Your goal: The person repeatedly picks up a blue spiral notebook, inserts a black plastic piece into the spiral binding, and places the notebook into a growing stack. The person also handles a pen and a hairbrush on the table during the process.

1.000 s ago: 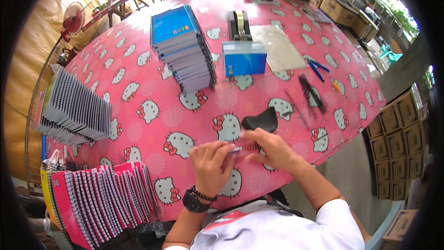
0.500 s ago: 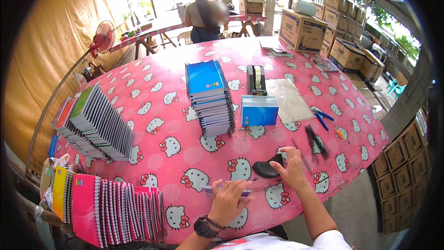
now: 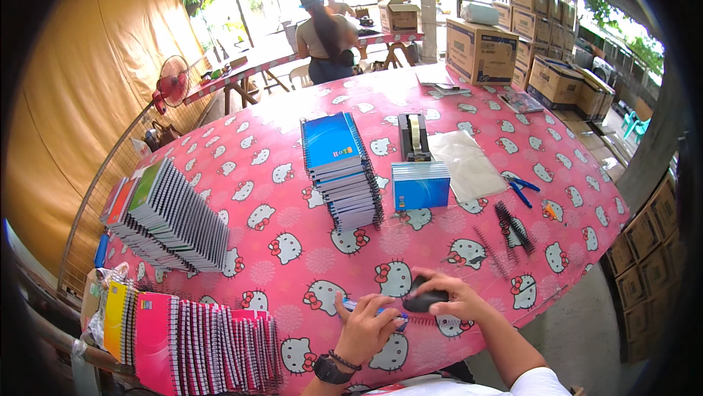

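Near the table's front edge, my left hand (image 3: 368,325) is closed over a small blue notebook (image 3: 351,304) held on its edge. A thin wire coil (image 3: 425,320) sticks out from the notebook's right end. My right hand (image 3: 458,299) grips a smooth, rounded black object (image 3: 426,298) just above the coil; its kind I cannot make out. Beyond my hands stand a stack of blue spiral notebooks (image 3: 333,136) and a smaller row of blue notepads (image 3: 419,189).
Pink notebooks (image 3: 155,337), yellow notebooks (image 3: 117,315) and a green-topped stack (image 3: 150,187) fill the left side. A tape dispenser (image 3: 414,140), clear plastic sheet (image 3: 469,165), blue-handled pliers (image 3: 521,189) and loose black coils (image 3: 512,228) lie right. Another person (image 3: 326,41) stands beyond.
My right hand has taken the black object off the table and brought it left, close to the notebook. The left hand stays on the notebook. The view has shifted slightly.
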Tool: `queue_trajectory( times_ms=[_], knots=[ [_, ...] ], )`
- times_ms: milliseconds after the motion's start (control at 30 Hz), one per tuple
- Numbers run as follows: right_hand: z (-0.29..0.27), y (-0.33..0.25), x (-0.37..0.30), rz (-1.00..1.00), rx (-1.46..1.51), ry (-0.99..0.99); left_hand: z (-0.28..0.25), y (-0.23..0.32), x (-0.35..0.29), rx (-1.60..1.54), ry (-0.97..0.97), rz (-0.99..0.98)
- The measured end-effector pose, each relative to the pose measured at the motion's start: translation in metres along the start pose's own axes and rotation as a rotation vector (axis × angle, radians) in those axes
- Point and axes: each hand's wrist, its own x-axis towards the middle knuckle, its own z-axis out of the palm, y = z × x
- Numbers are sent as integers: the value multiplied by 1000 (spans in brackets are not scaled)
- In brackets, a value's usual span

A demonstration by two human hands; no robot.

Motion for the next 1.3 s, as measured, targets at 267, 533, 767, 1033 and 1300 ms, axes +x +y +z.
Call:
queue_trajectory(
  times_ms=[267,533,767,1033,1300],
  knots=[
    [9,-1,-3,-11,267,-270,-6,-16,-6,-41,55,-80],
    [13,10,3,30,287,-265,-8,-14,-6,-60,59,-71],
    [13,13,16,28,282,-304,-9,-17,-1,-60,78,-80],
    [14,10,29,157,148,-285,-13,-19,-7,-89,156,-202],
    [24,7,39,35,37,-236,17,-57,-25,-726,371,-396]
  ],
)
